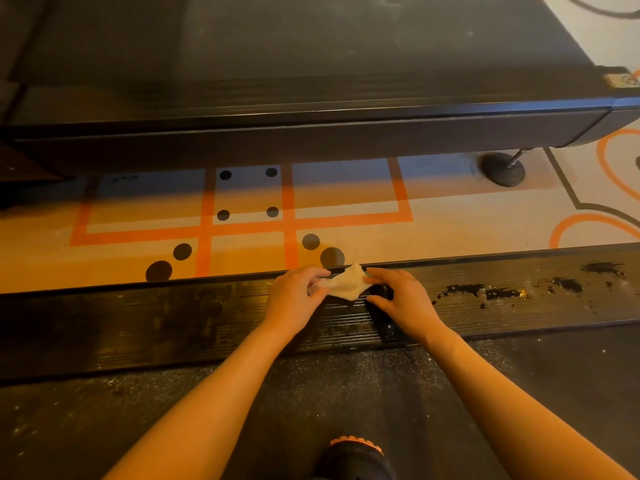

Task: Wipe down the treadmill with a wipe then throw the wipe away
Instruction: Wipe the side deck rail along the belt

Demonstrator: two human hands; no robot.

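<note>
Both hands are on the wipe (346,285) here: the left hand (294,299) pinches its left edge, the right hand (403,299) pinches the right, stretching it between them just above the treadmill's side rail (173,323). The belt (104,427) lies nearest, a shoe (353,455) on it. Patterned floor (450,220) runs beyond, then another treadmill (311,81).
</note>
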